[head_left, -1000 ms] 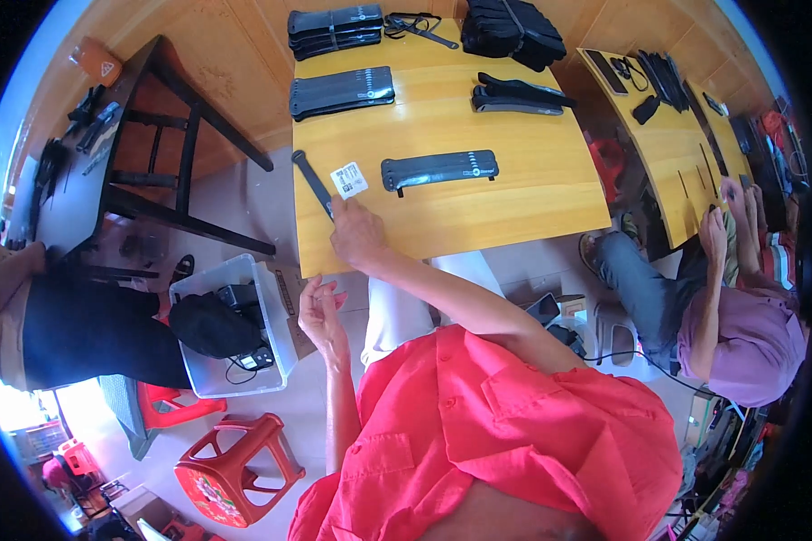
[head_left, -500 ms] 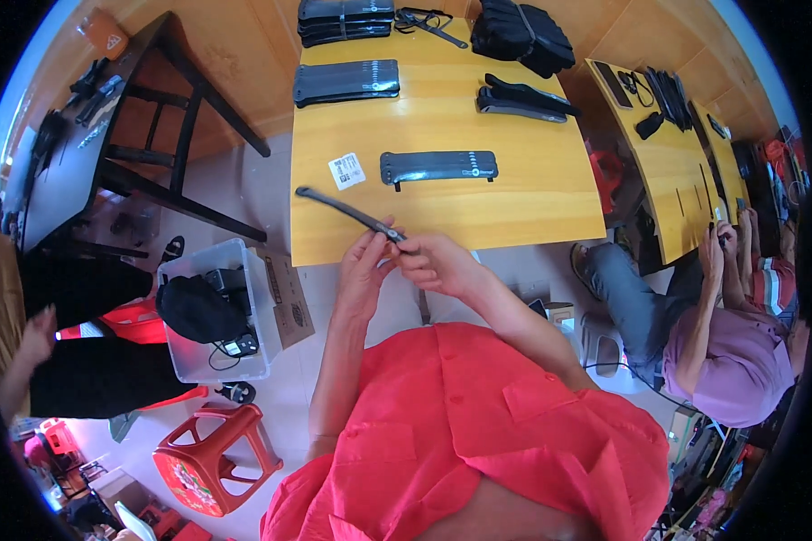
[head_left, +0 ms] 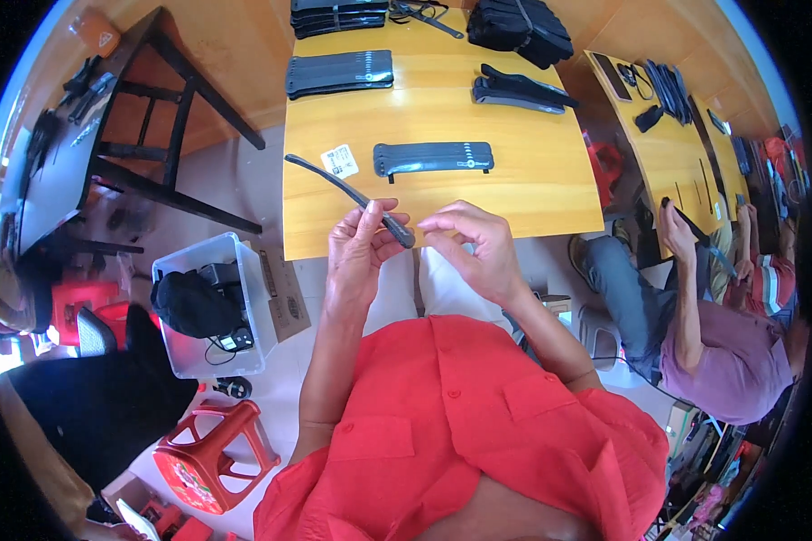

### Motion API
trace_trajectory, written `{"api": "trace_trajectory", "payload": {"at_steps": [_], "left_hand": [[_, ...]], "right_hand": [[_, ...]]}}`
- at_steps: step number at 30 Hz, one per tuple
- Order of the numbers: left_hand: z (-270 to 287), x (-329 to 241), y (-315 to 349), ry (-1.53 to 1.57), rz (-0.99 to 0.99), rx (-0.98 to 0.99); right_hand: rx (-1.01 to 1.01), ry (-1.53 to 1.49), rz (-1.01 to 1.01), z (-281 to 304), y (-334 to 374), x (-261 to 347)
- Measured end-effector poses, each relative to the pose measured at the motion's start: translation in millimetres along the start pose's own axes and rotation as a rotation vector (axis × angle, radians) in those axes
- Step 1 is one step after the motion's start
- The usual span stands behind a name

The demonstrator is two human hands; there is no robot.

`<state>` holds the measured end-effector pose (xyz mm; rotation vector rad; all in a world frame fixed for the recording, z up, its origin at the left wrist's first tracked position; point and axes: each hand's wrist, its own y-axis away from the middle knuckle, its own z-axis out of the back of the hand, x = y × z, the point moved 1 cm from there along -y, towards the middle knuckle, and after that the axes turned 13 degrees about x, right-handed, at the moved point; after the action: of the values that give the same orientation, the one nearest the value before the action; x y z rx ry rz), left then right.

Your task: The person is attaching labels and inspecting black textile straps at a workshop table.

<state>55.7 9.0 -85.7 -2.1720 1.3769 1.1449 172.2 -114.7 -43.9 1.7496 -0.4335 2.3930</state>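
A long, narrow black strap (head_left: 338,184) slants up and left from my left hand (head_left: 355,248). That hand is closed on its near end, thumb on top, over the table's front edge. My right hand (head_left: 476,248) is just right of the strap's end and apart from it. Its fingers are bent, with a gap between thumb and forefinger, and nothing shows in them. Ahead on the yellow table (head_left: 514,198) lies a flat bundle of black straps (head_left: 433,158) with pale marks. A white printed label (head_left: 340,160) is left of the bundle, close to the held strap.
More black strap stacks (head_left: 340,72) and a folded black bundle (head_left: 520,34) lie farther back. A clear plastic bin (head_left: 266,343) and a red stool (head_left: 209,455) stand at left. On the right, a co-worker in a purple shirt (head_left: 726,361) handles a dark strap at another table.
My right hand has let go of the strap and moved right. The left hand keeps hold, with the strap tilted more steeply. At far left, a person in black has shifted.
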Motion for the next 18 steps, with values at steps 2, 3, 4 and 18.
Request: {"api": "trace_trajectory", "payload": {"at_steps": [2,3,4,18], "left_hand": [[-7.8,1.9,-0.7,0.087,-0.004,0.018],[-10.1,1.9,-1.0,0.088,0.0,0.022],[-11.6,1.5,-0.6,0.101,-0.01,0.026],[-14.5,9.6,2.0,0.169,-0.012,-0.007]], "right_hand": [[0.003,0.044,0.07,-0.8,-0.1,8.1],[-0.013,0.109,0.125,-2.5,-0.2,9.6],[-0.025,0.171,0.181,-3.5,-0.1,10.6],[-0.047,0.412,0.265,-4.2,-1.2,14.5]]}}
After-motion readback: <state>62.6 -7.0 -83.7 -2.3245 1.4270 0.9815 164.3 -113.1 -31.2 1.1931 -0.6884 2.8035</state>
